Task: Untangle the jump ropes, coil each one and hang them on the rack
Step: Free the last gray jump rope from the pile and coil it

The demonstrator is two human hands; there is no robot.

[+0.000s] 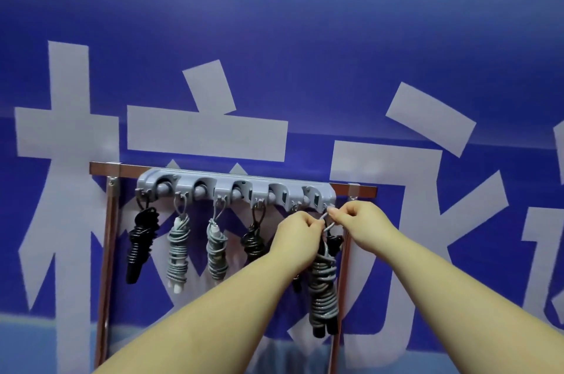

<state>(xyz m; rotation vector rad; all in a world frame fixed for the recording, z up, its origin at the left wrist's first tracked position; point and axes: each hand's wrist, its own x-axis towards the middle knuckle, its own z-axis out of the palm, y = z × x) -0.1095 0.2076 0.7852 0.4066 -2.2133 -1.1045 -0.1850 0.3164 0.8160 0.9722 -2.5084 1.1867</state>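
Jump ropes: four coiled bundles already hang from hooks along the grey rack (235,187), running from its left end — a black one (141,244), two grey ones (177,251) (216,248), then another black one (253,241). A fifth hook (295,207) near the right end is partly hidden by our left hand, and we cannot tell what it carries. We hold the sixth rope, a grey-and-black bundle (323,285), at the rack's right end, just under the last hook (329,208). Our left hand (297,234) pinches the top loop (326,221) from the left; our right hand (361,221) pinches it from the right, fingers curled on the cord. We judge the two-handed pinch spreads the loop so it can slip over the hook, while the wound coil hangs free beneath our hands, handles pointing down. The loop sits between our fingertips, touching or nearly touching the hook; whether it has caught we cannot tell. The rack is fixed to a copper-coloured frame (106,251) against a blue banner (274,37).
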